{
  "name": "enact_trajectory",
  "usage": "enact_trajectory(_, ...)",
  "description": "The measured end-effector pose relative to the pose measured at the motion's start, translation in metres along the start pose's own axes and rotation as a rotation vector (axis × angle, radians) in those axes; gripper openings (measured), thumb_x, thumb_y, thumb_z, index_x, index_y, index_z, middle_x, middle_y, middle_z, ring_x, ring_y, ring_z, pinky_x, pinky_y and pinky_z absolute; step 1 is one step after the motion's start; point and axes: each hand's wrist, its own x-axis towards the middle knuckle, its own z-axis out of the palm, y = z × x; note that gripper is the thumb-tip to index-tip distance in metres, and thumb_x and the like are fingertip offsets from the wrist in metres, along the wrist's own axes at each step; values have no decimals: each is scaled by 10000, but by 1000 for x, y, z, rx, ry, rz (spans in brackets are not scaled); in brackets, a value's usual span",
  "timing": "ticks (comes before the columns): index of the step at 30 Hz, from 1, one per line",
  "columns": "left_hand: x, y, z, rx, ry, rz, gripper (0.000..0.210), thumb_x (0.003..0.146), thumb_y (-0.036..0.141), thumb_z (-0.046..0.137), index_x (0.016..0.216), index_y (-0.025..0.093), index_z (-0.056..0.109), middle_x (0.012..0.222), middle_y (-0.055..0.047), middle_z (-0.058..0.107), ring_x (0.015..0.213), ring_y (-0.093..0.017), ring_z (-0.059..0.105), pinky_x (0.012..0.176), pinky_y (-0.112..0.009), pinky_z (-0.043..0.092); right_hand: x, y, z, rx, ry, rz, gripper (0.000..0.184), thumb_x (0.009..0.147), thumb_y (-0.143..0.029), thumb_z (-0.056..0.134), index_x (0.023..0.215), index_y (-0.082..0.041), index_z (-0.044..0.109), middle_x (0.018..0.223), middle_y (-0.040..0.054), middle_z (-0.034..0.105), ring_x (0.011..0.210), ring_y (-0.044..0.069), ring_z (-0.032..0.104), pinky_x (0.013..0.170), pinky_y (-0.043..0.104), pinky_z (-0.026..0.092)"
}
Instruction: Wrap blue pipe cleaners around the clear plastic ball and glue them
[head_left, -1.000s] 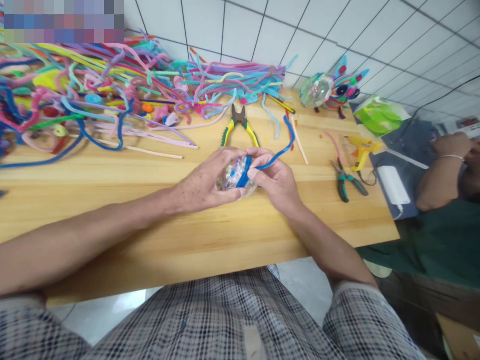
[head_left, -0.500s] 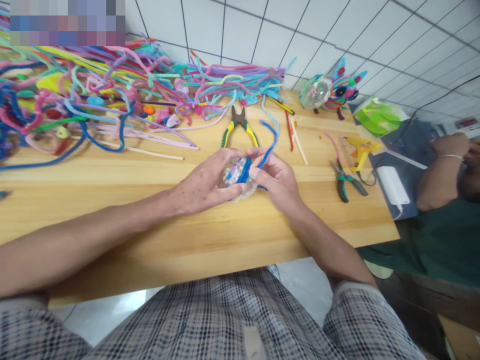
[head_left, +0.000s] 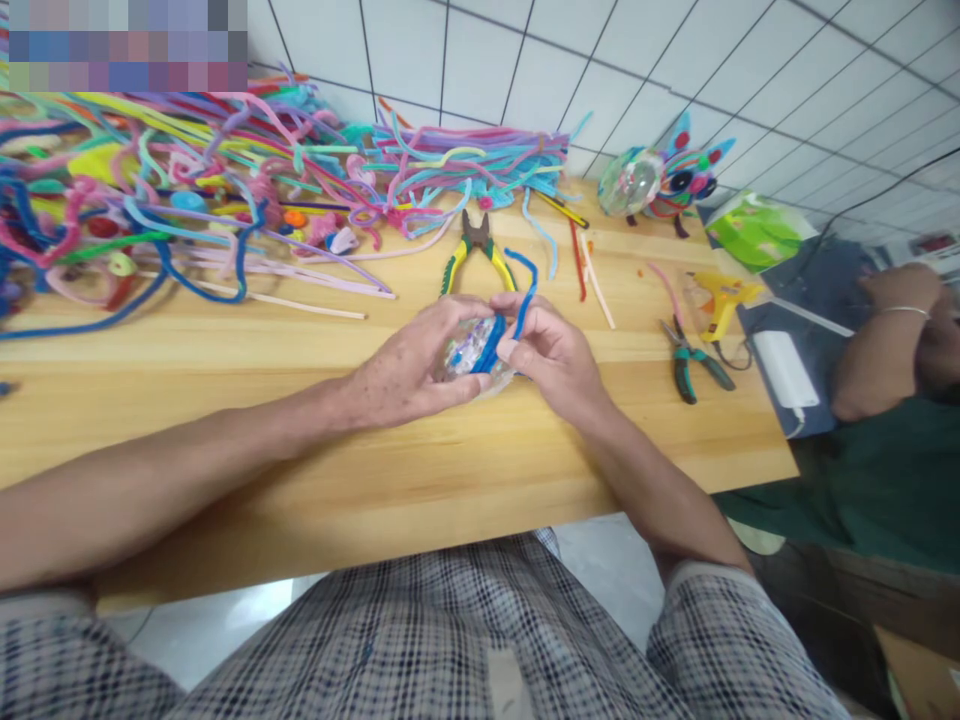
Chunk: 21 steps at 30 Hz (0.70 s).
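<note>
Between my hands is a clear plastic bottle-like piece (head_left: 463, 350) with shiny bits showing inside. A blue pipe cleaner (head_left: 526, 292) runs around its middle in side-by-side bands, and its loose end curls up above my fingers. My left hand (head_left: 409, 365) grips the clear piece from the left, thumb along the near side. My right hand (head_left: 553, 350) pinches the blue pipe cleaner against the right part of the piece. Just beyond my hands lie yellow-and-green pliers (head_left: 478, 250), jaws pointing away. The underside of the clear piece is hidden.
Tangled pipe cleaners (head_left: 195, 200) cover the back left of the wooden table (head_left: 315, 480). To the right are teal-handled pliers (head_left: 691, 365), a yellow glue gun (head_left: 721, 298) and a decorated bottle animal (head_left: 667, 180). A co-worker's arm (head_left: 885, 340) rests at far right.
The blue pipe cleaner's loose end has swung left and bent over toward the pliers. Both hands stay around the clear piece, almost in place.
</note>
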Motion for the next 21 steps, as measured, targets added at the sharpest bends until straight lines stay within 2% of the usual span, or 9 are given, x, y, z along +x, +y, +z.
enact_trajectory(5, 0, -1, -3, 0, -20, -19, 574, 1034, 442, 733, 1523, 247, 506, 1499, -143, 649, 1376, -301, 673, 1164, -455, 596, 1, -13, -9, -72, -93, -35, 294, 903, -576, 901, 884, -297, 810, 1505, 53, 745, 1525, 313, 601, 1359, 536, 379)
enact_trajectory(8, -1, -2, -3, -9, -31, -16, 568, 1028, 468, 732, 1506, 248, 516, 1484, -140, 658, 1354, -305, 681, 1148, -455, 603, 2, -18, -12, -78, -126, -38, 330, 912, -608, 886, 831, -298, 807, 1529, 49, 746, 1581, 320, 563, 1382, 560, 332)
enact_trajectory(14, 0, -1, -4, -26, -37, -26, 556, 1032, 474, 715, 1500, 241, 524, 1479, -136, 668, 1361, -307, 678, 1163, -451, 592, 5, -19, -14, -81, -183, -40, 434, 959, -683, 805, 766, -294, 791, 1529, 56, 754, 1616, 310, 544, 1397, 560, 314)
enact_trajectory(21, 2, -1, -6, -19, -61, -8, 543, 1032, 452, 722, 1481, 221, 522, 1478, -149, 661, 1351, -304, 679, 1166, -451, 587, 6, -14, -16, -113, -225, -44, 470, 974, -729, 761, 835, -283, 812, 1714, 33, 619, 1718, 312, 415, 1412, 525, 308)
